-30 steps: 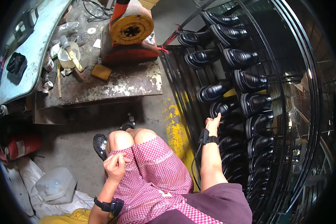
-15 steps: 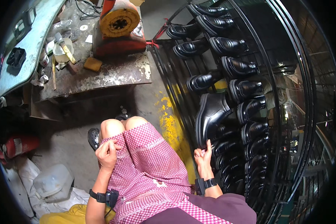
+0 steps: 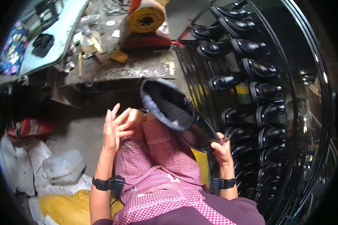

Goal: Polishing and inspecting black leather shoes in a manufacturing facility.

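A black leather boot (image 3: 202, 131) is held over my lap, tilted, with its wide opening showing a dark inside and a pale, bluish fuzzy-looking edge. My right hand (image 3: 222, 150) grips it at its lower right end, thumb on top. Something small and dark pokes out by those fingers; its kind cannot be made out. My left hand (image 3: 115, 129) is lifted beside my knee, fingers spread and holding nothing, a short way left of the boot. Beneath both hands lies my pink checked apron (image 3: 165, 153).
A metal rack (image 3: 285, 71) with several rows of black shoes (image 3: 266, 92) stands close on my right. Ahead is a worn workbench (image 3: 150, 69) bearing an orange machine with a yellow disc (image 3: 146, 20). At left are a red fire extinguisher (image 3: 32, 128) and a plastic jug (image 3: 65, 165).
The boot has come off the rack side to over my lap in my right hand, its opening now facing up. My left hand has risen and its fingers have spread. The view has shifted left.
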Motion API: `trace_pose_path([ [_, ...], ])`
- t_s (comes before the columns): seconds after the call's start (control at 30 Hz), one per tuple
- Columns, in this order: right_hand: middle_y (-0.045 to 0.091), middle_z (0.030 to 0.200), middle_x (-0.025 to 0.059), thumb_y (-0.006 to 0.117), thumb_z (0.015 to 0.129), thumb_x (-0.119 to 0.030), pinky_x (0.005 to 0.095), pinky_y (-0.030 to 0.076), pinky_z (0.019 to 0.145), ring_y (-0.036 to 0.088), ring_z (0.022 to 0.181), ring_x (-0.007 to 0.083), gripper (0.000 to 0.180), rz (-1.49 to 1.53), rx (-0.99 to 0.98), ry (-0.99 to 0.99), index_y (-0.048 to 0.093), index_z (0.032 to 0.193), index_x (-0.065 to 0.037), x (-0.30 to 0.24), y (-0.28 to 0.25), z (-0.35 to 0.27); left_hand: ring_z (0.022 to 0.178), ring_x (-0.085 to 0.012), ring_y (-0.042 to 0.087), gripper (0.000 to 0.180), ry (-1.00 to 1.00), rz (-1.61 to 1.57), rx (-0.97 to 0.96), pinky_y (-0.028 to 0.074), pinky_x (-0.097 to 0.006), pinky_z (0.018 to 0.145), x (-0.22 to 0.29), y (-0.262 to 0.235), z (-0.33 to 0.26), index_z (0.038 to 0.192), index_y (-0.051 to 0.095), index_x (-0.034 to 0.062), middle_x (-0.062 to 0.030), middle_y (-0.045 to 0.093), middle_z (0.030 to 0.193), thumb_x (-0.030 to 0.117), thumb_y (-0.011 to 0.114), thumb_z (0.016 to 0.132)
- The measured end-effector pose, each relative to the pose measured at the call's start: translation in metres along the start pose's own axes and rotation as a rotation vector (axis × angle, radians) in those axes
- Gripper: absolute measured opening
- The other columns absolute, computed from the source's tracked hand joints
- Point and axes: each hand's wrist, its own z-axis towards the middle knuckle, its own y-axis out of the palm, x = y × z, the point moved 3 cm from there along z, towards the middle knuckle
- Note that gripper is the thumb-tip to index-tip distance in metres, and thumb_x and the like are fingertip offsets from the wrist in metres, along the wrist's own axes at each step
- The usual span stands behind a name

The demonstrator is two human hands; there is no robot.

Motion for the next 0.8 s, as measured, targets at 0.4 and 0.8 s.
trace_pose_path([
  [0.4,0.058,0.100,0.0065,0.080,0.059,-0.004,0.0259,0.043,0.084,0.055,0.093,0.0132,0.063,-0.576,-0.102,-0.353,0.048,0.112,-0.001,-0.087,0.066,0.033,0.123,-0.0237,0.037,0.063,0.235,-0.348,-0.210,0.029,-0.037,0.103,0.026,0.008,-0.013,0.137,0.026,0.0064,-0.0120,0.033,0.137,0.045,0.037,0.088],
  [0.8,0.062,0.095,0.0065,0.080,0.056,-0.009,0.0262,0.044,0.082,0.058,0.088,0.0142,0.055,-0.137,-0.169,-0.322,0.056,0.104,0.003,-0.086,0.047,0.078,0.111,-0.0205,0.048,0.061,-0.117,-0.294,-0.276,0.035,-0.033,0.097,0.026,-0.013,0.012,0.123,0.044,-0.0007,-0.0112,0.051,0.122,0.050,0.035,0.090],
])
